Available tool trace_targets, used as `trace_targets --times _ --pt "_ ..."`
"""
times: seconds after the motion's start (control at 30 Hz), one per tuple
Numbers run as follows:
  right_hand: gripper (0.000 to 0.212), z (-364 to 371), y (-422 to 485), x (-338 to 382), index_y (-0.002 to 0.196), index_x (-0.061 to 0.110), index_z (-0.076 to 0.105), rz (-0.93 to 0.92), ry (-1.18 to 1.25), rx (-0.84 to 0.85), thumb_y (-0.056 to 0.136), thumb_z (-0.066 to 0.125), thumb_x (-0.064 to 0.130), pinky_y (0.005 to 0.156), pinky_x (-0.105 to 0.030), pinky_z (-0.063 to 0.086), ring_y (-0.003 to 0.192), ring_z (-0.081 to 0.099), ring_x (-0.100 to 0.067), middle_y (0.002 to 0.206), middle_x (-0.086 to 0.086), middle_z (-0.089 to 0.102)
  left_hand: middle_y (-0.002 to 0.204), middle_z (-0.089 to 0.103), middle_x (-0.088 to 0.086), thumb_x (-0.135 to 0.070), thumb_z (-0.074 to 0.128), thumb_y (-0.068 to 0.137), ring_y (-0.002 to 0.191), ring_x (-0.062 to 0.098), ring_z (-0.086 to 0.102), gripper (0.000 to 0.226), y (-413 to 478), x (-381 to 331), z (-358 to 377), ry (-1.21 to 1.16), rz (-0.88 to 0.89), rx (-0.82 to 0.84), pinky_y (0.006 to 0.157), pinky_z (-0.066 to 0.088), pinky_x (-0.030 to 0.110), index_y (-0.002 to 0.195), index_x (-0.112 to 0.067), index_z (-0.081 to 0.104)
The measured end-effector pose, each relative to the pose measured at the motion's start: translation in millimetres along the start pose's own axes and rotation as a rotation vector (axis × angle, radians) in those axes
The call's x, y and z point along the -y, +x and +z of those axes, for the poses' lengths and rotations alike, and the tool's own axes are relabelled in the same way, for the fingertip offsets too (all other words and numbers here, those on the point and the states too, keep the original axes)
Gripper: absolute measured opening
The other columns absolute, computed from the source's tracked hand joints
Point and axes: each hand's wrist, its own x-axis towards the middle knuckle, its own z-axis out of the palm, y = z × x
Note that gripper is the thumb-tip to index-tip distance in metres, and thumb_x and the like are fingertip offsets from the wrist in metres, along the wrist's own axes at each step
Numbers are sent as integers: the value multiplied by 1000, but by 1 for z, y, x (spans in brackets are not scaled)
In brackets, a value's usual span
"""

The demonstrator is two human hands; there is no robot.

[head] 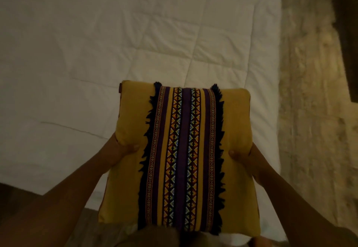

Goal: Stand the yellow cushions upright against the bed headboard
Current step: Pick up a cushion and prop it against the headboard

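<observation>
Yellow cushion [174,155], one only, is held flat above the white quilt [96,43], left hand [118,149] and right hand [246,155] pinching its sides. No headboard shows, so the standing-up seems not yet begun.

**Cushion held over the near end of the bed**

The cushion [180,155] is in the middle foreground, above the bed [96,52], whose quilt spreads out behind it and to its left. The left hand [120,149] clasps the cushion's left edge and the right hand [246,157] its right edge, thumbs on top. A rug [310,111] lies on the floor along the bed's right side.
</observation>
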Motion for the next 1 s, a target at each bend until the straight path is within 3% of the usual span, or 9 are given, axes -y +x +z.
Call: trace_targets --times 0.17,0.33,0.47,0.57,0.67,0.73,0.83,0.97,1.0 --pt "88 15 -24 66 144 27 43 -127 -88 53 68 85 37 92 -58 55 111 67 -32 127 -6 66 121 69 3 -35 84 64 106 23 69 76 -61 -25 -21 -49 120 -86 92 56 51 134 -29 54" --pt "88 61 -46 113 144 27 43 -238 -153 138 67 86 34 80 -46 61 106 69 -29 126 -6 66 113 73 1 -41 87 57 101 25 71 80 -123 -28 -65 -100 209 -233 79 60 43 131 -30 57" --pt "87 121 -59 141 144 27 43 -318 -211 246 69 85 33 83 -49 61 107 69 -29 126 -5 66 115 73 1 -36 86 63 99 20 72 74 -177 -15 -111 -123 270 -363 85 59 48 131 -29 58" --pt "81 181 -71 161 140 29 47 -353 -245 342 69 86 31 67 -35 62 100 72 -23 122 -2 68 123 68 2 -36 87 68 107 23 68 76 -222 6 -150 -163 298 -470 89 56 49 136 -28 54" --pt "72 249 -89 176 127 39 55 -382 -289 441 64 89 33 63 -31 61 92 75 -18 115 3 72 116 70 -1 -52 91 52 102 21 69 94 -268 41 -194 -263 286 -550 86 57 47 135 -26 55" --pt "68 298 -103 180 120 43 57 -405 -327 495 61 90 34 62 -31 61 90 75 -17 111 4 74 112 73 -5 -49 91 54 98 17 72 81 -298 69 -224 -336 273 -608 79 58 41 127 -40 58" --pt "74 380 -128 177 129 36 54 -451 -403 559 63 88 36 67 -36 62 95 73 -21 115 2 71 110 73 -14 -35 85 68 95 10 72 56 -350 117 -268 -400 277 -693 79 57 38 113 -57 59" --pt "76 488 -163 162 130 32 52 -493 -485 657 62 85 38 81 -48 60 101 70 -26 117 0 69 103 75 -14 -29 82 69 91 8 72 64 -420 164 -322 -444 277 -793 74 59 32 123 -44 54" --pt "73 515 -171 159 128 33 54 -497 -489 688 63 85 37 81 -48 60 101 71 -26 117 0 69 108 72 -12 -26 82 71 95 12 71 68 -436 174 -336 -469 271 -827 78 58 36 129 -39 51"
